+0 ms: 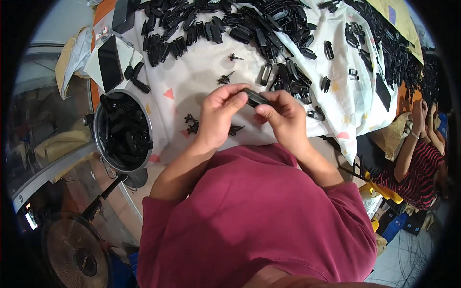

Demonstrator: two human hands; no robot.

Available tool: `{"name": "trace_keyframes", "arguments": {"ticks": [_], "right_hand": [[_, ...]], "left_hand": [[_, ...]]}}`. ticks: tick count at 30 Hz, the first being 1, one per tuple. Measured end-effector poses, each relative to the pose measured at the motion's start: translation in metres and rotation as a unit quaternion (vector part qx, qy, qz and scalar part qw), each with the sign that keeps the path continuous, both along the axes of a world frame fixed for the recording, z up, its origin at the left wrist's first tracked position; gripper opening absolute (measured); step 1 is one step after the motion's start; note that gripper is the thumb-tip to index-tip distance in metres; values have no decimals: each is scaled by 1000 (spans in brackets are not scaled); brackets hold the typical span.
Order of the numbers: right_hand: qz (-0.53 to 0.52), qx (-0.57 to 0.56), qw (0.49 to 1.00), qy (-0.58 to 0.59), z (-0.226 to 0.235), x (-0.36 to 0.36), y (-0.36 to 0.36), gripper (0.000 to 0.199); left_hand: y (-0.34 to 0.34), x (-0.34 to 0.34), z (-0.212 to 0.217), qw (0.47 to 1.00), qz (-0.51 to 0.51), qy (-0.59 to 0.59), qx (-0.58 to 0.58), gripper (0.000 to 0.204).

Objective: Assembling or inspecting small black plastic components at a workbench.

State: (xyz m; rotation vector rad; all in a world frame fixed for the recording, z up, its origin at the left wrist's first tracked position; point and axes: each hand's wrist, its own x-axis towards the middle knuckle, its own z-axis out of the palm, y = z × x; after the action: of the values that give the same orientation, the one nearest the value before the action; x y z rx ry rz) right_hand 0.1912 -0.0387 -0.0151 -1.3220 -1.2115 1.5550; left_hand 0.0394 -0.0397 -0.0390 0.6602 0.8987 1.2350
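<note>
Both hands meet above the tabletop [192,86] edge: left hand [217,115] and right hand [283,117] fingers pinch one black plastic part [254,98]; open cloth lies ahead.

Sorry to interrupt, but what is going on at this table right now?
A person in a red shirt holds one small black plastic part between both hands, the left hand and right hand pinching its ends above a white cloth. Heaps of similar black parts cover the cloth, and a metal bowl at the left is full of them. Another person sits at the right.
</note>
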Motion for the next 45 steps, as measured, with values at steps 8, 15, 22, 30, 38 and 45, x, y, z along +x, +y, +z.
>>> {"name": "trace_keyframes", "arguments": {"ticks": [8,15,22,30,38,45], "right_hand": [[112,360,814,-441,-11,14,55,13],[230,449,677,-536,-21,19,78,19],[-5,179,980,-86,-11,19,66,30],[-12,151,972,182,0,0,67,24],[10,101,987,121,13,-2,50,26],[61,392,913,-93,23,10,54,29]], "left_hand": [[57,-13,-22,969,79,227,55,15],[128,-7,-26,594,19,750,291,13],[113,-16,-26,578,-44,746,327,13],[68,-9,12,917,24,308,252,32],[46,-6,27,991,41,100,81,33],[46,-8,36,928,58,261,260,33]]}}
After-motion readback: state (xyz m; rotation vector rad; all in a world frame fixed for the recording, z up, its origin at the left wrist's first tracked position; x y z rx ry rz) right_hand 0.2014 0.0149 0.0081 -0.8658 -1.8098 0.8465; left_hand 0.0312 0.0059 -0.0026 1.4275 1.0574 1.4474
